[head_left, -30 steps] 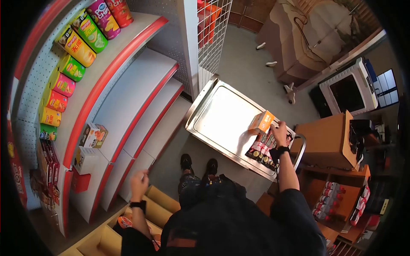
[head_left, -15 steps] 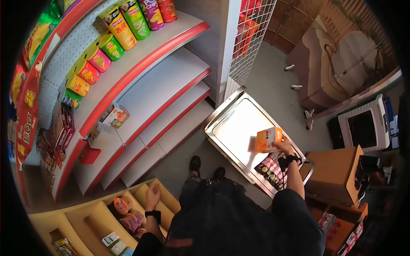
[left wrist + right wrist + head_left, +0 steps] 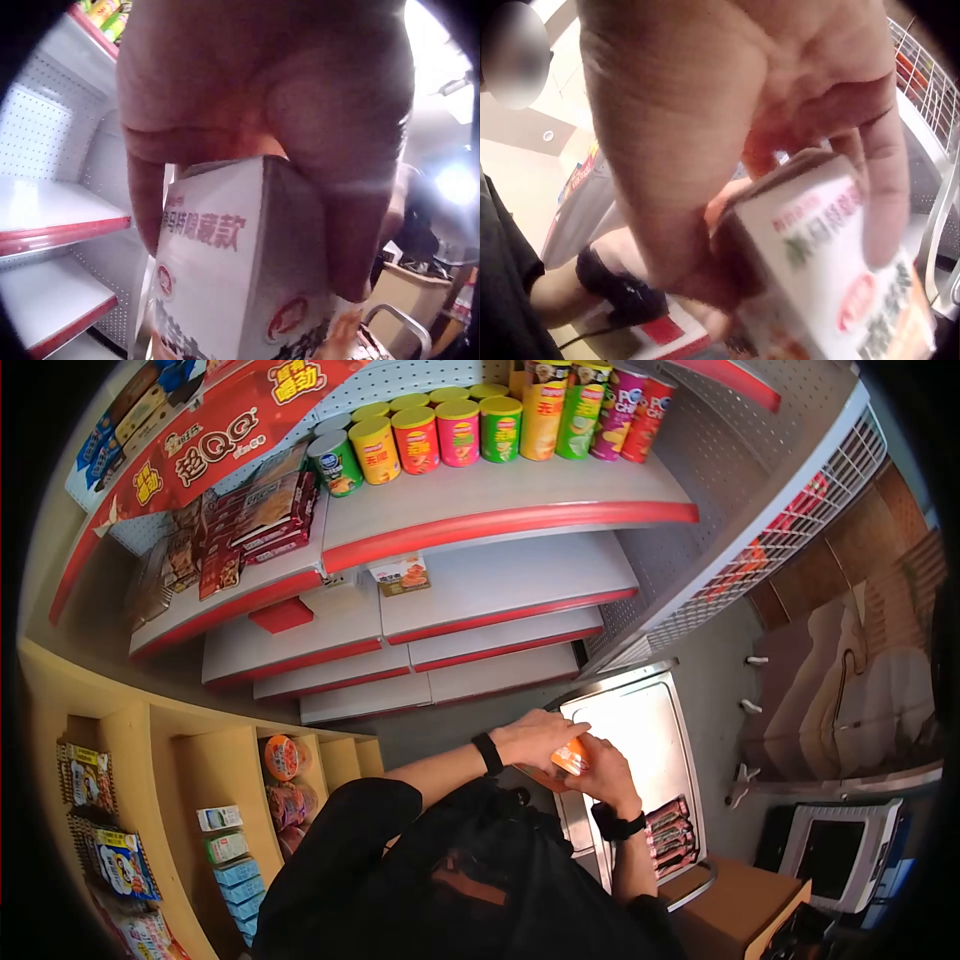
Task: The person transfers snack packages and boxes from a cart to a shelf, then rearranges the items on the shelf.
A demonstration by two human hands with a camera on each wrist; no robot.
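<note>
Two hands, left hand (image 3: pixel 535 737) and right hand (image 3: pixel 598 768), grip one carton (image 3: pixel 571 757)

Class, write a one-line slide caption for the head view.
Both hands, left hand and right hand, grip an orange box before store shelves.

A: Box (image 3: pixel 570 757) colour? Orange from overhead; white faces with red and dark lettering and a red round emblem at the wrists.

B: Shelf (image 3: pixel 500 520) edging? Red on pale grey. Cans (image 3: pixel 437 432): yellow, orange, pink, green lids. Wristbands (image 3: pixel 487 753): black.
</note>
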